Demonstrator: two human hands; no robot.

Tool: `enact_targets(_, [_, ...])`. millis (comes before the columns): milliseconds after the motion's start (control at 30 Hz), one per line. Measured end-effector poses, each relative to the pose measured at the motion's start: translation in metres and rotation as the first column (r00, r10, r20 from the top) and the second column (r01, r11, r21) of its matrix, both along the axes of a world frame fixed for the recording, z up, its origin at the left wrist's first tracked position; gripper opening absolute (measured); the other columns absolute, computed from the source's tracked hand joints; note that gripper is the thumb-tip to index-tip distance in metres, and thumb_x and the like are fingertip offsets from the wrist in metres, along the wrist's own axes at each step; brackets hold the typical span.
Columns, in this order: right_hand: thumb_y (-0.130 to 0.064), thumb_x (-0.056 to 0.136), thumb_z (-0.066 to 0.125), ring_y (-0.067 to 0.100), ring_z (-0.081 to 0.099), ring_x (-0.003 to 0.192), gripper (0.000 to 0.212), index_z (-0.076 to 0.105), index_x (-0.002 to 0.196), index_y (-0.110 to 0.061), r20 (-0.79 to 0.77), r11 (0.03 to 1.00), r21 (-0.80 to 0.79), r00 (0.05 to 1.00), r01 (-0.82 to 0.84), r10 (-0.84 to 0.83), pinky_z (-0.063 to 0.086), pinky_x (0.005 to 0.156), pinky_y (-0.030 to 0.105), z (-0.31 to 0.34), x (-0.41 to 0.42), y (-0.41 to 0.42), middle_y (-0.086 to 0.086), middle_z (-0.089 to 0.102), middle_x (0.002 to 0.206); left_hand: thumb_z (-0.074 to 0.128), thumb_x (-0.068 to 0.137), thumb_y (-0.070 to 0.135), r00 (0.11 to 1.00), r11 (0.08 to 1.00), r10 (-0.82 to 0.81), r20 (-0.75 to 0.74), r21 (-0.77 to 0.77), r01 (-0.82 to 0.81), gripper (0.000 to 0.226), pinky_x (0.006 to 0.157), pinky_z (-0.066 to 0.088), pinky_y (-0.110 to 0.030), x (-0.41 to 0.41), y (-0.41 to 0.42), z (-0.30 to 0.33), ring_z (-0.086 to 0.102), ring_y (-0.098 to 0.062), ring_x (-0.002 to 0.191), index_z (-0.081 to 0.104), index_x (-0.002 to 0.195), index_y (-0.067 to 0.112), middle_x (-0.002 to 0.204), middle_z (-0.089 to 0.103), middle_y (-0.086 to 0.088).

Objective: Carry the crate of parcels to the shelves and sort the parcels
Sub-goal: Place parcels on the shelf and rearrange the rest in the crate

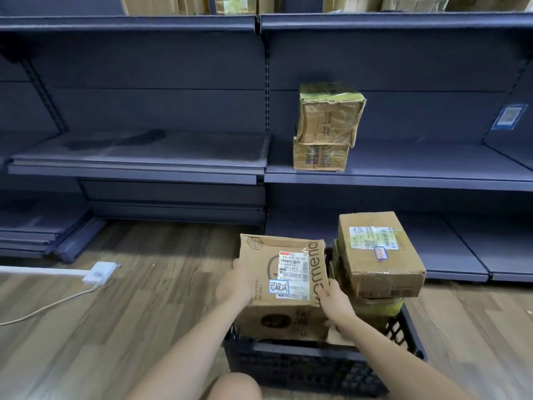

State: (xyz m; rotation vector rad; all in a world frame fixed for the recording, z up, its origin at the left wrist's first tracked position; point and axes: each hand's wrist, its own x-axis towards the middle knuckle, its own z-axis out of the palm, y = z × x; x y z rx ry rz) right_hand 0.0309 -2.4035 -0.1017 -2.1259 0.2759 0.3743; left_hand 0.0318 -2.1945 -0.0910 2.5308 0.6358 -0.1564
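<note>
Parcels fill the dark plastic lattice crate (317,362) that sits on the wood-plank floor at the lower centre of the frame, just in front of the dark blue metal shelves (403,174). On the middle shelf, right of centre, two taped, crumpled cardboard boxes (326,128) stand stacked one on the other. In the crate's right half a taped brown carton with a white label (380,255) rests on top of other parcels.

At its left, the flat brown cardboard box with a printed logo and white shipping label (284,272) stands tilted, its labelled face turned up toward the camera. The left hand (235,284) grips its left edge with fingers wrapped over the side; the right hand (336,298) holds its lower right corner, fingers curled against the edge. Both hands bracket the box across its width, so it lies between them, and the lift likely goes up and forward toward the shelves beyond, with neither hand clearly nearer.

A white power strip with cable (99,272) lies on the floor at left.
</note>
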Motion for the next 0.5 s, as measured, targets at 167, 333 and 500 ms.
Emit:
enact_targets(167, [-0.019,0.101,0.036,0.033,0.048,0.127,0.042,0.033,0.143,-0.012,-0.087,0.996,0.014,0.992,-0.087,0.088,0.056,0.086,0.048,-0.032,0.025,-0.008,0.010,0.045,0.144,0.052,0.091,0.019,0.978,0.978,-0.208,-0.032,0.025,0.209,0.056,0.082,0.052,-0.035,0.014,-0.001,-0.022,0.061,-0.025,0.105,0.029,0.142,0.023,0.125,0.056,-0.007])
enact_targets(333, [-0.036,0.088,0.063,0.022,0.053,0.120,0.073,0.021,0.145,-0.017,-0.180,0.973,0.083,0.957,-0.214,0.226,0.055,0.074,0.029,-0.067,0.048,-0.014,0.004,0.049,0.140,0.073,0.076,0.042,0.963,0.956,-0.257,-0.085,-0.168,0.240,0.072,0.091,0.048,-0.031,0.034,0.000,-0.057,0.056,-0.018,0.109,0.038,0.134,0.021,0.126,0.047,-0.003])
enact_targets(500, [-0.027,0.086,0.067,0.020,0.048,0.127,0.079,0.016,0.146,-0.017,-0.239,0.948,0.043,0.918,-0.317,0.318,0.048,0.098,0.038,-0.104,0.069,-0.015,0.003,0.048,0.142,0.073,0.079,0.034,0.930,0.943,-0.315,-0.188,-0.177,0.283,0.081,0.101,0.044,-0.032,0.054,0.001,-0.092,0.052,-0.019,0.120,0.027,0.143,0.014,0.137,0.039,-0.007])
